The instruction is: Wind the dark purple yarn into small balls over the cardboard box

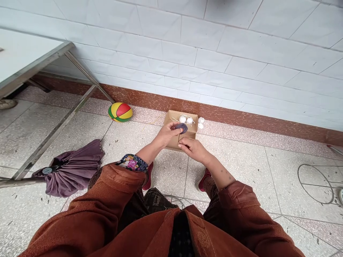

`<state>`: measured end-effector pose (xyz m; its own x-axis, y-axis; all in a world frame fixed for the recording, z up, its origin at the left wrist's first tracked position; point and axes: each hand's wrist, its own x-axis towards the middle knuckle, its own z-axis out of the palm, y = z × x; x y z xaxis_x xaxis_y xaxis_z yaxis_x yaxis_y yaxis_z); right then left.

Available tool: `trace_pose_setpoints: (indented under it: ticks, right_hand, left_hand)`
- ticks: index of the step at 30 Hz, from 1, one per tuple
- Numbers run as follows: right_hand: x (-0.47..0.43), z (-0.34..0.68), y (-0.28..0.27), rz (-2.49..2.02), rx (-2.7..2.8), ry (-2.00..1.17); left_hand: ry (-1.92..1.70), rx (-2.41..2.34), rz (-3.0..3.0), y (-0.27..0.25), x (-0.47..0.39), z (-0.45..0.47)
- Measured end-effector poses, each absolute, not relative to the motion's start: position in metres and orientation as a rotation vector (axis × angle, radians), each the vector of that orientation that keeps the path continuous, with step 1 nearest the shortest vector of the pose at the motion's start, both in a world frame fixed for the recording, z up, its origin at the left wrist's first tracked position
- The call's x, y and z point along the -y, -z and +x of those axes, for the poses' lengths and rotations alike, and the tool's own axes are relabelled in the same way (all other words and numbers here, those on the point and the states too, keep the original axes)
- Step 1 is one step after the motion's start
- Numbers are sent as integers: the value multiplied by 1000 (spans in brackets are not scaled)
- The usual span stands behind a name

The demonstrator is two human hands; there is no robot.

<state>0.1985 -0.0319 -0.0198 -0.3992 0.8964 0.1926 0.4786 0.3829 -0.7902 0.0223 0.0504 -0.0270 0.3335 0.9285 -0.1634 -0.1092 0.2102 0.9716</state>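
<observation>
My left hand [169, 133] is closed round a small ball of dark purple-grey yarn [182, 127], held up in front of me. Just to its lower right, my right hand [193, 147] has its thumb and fingers pinched on a thin dark strand of yarn [179, 138] that hangs from the ball. Below and beyond both hands, an open cardboard box [173, 142] stands on the floor, partly hidden by them. Inside its far part lie white yarn balls [182, 119] with loose ends. More white balls [200, 120] rest on the floor against the box's right side.
A red, yellow and green ball [120, 112] lies by the wall. At the left stands a metal-framed table [34, 64], with a folded purple umbrella [72, 166] near its leg. A round wire frame [316, 184] is at the right. My shoes [149, 176] flank the near floor.
</observation>
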Motion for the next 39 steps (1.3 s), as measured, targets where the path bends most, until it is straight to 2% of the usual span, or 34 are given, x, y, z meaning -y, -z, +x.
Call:
trace_pose_setpoints:
  ticks: [6, 12, 19, 25, 30, 34, 39]
  right_hand:
    - [27, 215, -1, -1196, 1705, -816]
    - [10, 233, 14, -1396, 1438, -697]
    - [14, 210, 39, -1539, 1652, -720]
    - [34, 196, 13, -1076, 1998, -964]
    - [33, 212, -7, -1015, 1582, -1062]
    - [21, 230, -6, -1072, 1208, -1008]
    - [8, 241, 12, -1366, 1191, -845]
  left_hand:
    - [-782, -841, 1227, 27, -44, 25]
    - [-627, -582, 1230, 18, -34, 23]
    - [-834, -587, 1137, 14, -40, 20]
    - [-947, -870, 1185, 26, -55, 12]
    - [-820, -933, 1321, 28, -54, 12]
    - [-638, -827, 1417, 27, -45, 15]
    - [-539, -519, 1325, 23, -36, 17]
